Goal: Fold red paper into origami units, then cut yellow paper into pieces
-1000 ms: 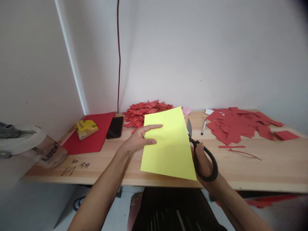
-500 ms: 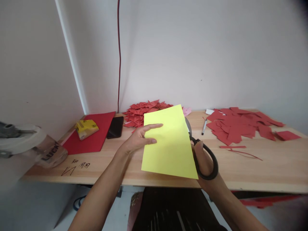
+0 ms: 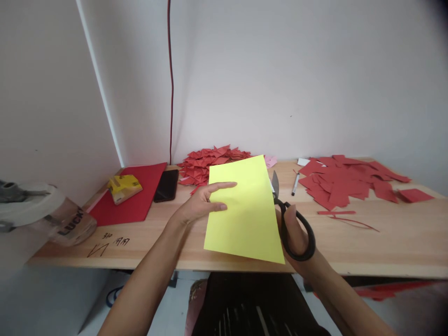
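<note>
A yellow sheet of paper [image 3: 245, 219] is held up over the table's front edge, tilted toward me. My left hand [image 3: 201, 203] grips its left side, with thumb and index finger on the front face and the other fingers hidden behind. In my right hand [image 3: 297, 233] is a pair of scissors [image 3: 308, 247] with black handles, the fingers wrapped through the loops. The metal blades point up and away beside the sheet's right edge; part of them is hidden by the paper, so I cannot tell whether they touch it.
Folded red paper pieces [image 3: 199, 163] are heaped at the back. Flat red cut pieces [image 3: 345, 179] spread at the right, near a marker [image 3: 296, 183]. At the left lie a phone [image 3: 166, 185], a red sheet [image 3: 150, 200], a yellow packet [image 3: 125, 188] and a clear jug [image 3: 75, 221].
The scissor blades now show more clearly at the paper's right edge. The sheet has tilted slightly and its lower right corner has dropped a little. Both hands keep their hold.
</note>
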The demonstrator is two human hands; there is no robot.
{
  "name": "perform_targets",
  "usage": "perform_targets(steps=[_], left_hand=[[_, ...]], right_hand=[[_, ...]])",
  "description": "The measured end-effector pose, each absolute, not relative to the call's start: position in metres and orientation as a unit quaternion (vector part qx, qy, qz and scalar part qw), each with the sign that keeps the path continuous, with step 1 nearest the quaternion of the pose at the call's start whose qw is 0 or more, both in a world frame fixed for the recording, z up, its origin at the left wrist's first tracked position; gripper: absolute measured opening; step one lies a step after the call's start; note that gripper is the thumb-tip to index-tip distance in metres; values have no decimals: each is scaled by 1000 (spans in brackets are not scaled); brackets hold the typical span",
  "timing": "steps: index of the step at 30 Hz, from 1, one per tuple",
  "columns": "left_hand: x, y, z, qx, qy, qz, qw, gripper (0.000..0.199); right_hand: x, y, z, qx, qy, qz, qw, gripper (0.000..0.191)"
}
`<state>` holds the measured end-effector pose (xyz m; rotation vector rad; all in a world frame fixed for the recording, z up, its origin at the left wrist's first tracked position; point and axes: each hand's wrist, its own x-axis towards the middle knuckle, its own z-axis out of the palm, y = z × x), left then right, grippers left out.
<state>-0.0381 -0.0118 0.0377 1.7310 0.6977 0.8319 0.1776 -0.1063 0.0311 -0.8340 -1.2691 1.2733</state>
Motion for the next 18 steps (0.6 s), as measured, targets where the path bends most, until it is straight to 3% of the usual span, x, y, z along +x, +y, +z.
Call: perform_targets(steps=[12, 18], left_hand=[[-38, -12, 37, 722, 292, 346, 524, 58], [-39, -10, 37, 733, 291, 348, 507, 59]], right_hand=[[174, -106, 41, -381, -531, 517, 553, 76], [173, -106, 35, -391, -525, 487, 578, 67]])
